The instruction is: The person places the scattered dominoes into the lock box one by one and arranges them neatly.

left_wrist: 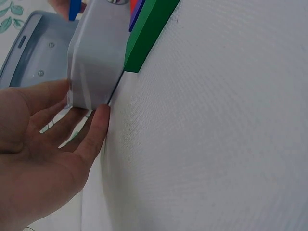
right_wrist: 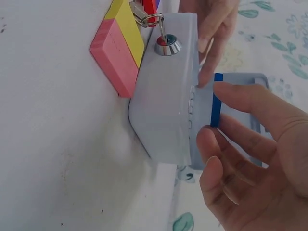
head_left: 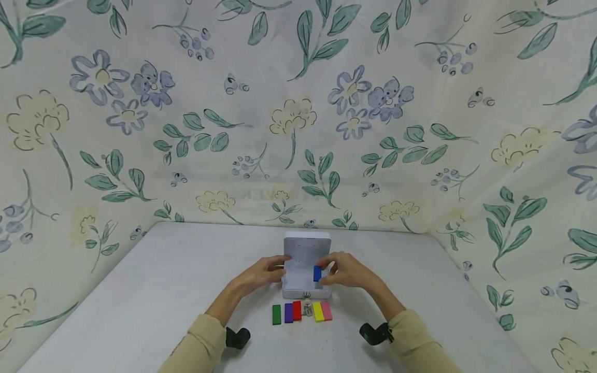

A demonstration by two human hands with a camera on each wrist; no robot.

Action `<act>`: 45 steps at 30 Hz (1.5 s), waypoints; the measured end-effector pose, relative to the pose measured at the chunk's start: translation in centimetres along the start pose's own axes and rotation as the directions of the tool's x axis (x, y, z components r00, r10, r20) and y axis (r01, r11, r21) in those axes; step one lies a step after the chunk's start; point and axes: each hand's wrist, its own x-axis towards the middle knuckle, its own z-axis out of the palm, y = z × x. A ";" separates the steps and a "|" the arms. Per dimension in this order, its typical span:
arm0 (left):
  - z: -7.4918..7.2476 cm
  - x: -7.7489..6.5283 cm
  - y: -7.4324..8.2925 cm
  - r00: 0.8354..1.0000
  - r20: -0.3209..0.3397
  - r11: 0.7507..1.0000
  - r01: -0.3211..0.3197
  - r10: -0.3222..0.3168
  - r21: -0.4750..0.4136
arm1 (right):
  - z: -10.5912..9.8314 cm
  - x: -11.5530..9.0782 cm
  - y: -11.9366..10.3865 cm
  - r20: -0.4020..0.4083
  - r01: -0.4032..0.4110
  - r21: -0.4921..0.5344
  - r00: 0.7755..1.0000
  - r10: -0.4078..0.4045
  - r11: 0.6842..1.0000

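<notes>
Between our hands sits an open, pale-grey, metal-looking box point(head_left: 294, 293). Our right hand point(head_left: 344, 271) pinches a flat blue rectangular block point(head_left: 317, 273) by its ends over the interior; a light, square grip should avoid the rim. Our left hand point(head_left: 261, 272), fingers relaxed, touches the box's near side, where gentle bracing should prevent sliding.

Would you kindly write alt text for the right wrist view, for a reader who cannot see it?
The person's right hand pinches a blue block at the mouth of an open, pale grey box, with the left hand at its far side. Keys hang by its lock; a pink block and yellow block lie side by side.
</notes>
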 end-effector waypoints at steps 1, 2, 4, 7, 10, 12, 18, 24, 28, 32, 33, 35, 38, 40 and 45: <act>0.0 0.0 0.0 1.000 -0.001 1.000 0.002 -0.002 0.001 | 0.1 0.1 0.0 0.001 -0.002 -0.002 1.000 0.002 1.000; 0.0 0.0 0.0 1.000 0.000 1.000 0.002 -0.002 -0.001 | 0.2 0.2 0.0 0.002 -0.002 -0.005 1.000 0.002 1.000; 0.0 0.0 0.0 1.000 0.005 1.000 0.002 -0.002 -0.008 | 0.4 0.4 -0.1 0.001 -0.005 -0.004 1.000 0.005 1.000; 0.0 0.0 0.0 1.000 0.010 1.000 0.002 -0.001 -0.014 | 0.7 0.7 -0.2 0.003 -0.010 -0.002 1.000 0.010 1.000; 0.0 0.0 0.0 1.000 0.016 1.000 -0.001 0.001 -0.015 | 0.8 0.9 -0.5 0.006 -0.019 0.007 1.000 0.019 1.000; 0.0 0.0 0.0 1.000 0.018 1.000 -0.006 0.006 -0.011 | 0.9 1.1 -0.8 0.010 -0.034 0.012 0.999 0.034 0.999; 0.0 -0.1 0.0 1.000 0.019 1.000 -0.010 0.011 -0.015 | 1.2 1.5 -1.2 0.012 -0.057 0.011 0.998 0.057 0.998; -0.1 -0.1 -0.1 0.999 0.032 1.000 -0.008 0.009 -0.027 | 1.5 1.9 -1.2 0.033 -0.056 0.019 0.998 0.055 0.998; -0.2 -0.2 0.0 0.999 0.043 0.999 -0.016 0.017 -0.032 | 1.7 2.1 -1.2 0.039 -0.054 0.017 0.998 0.053 0.998; -0.2 -0.1 0.0 0.999 0.048 0.999 -0.023 0.024 -0.037 | 1.9 2.4 -1.2 0.044 -0.062 0.007 0.997 0.062 0.998; -0.2 -0.1 0.0 0.998 0.048 0.999 -0.027 0.028 -0.034 | 1.9 2.5 -1.3 0.046 -0.062 0.007 0.997 0.062 0.998; -0.2 -0.1 0.0 0.998 0.045 0.999 -0.030 0.031 -0.030 | 2.0 2.6 -1.3 0.051 -0.063 0.006 0.997 0.063 0.998; -0.2 0.0 0.1 0.999 0.041 0.999 -0.032 0.033 -0.027 | 2.1 2.9 -1.5 0.054 -0.054 0.006 0.997 0.054 0.999; -0.2 0.0 0.1 0.999 0.039 0.999 -0.031 0.032 -0.030 | 2.2 3.0 -1.5 0.057 -0.050 0.004 0.997 0.050 0.999; -0.2 0.0 0.1 0.999 0.035 0.999 -0.023 0.024 -0.025 | 2.5 3.5 -1.6 0.061 -0.048 0.010 0.997 0.048 0.999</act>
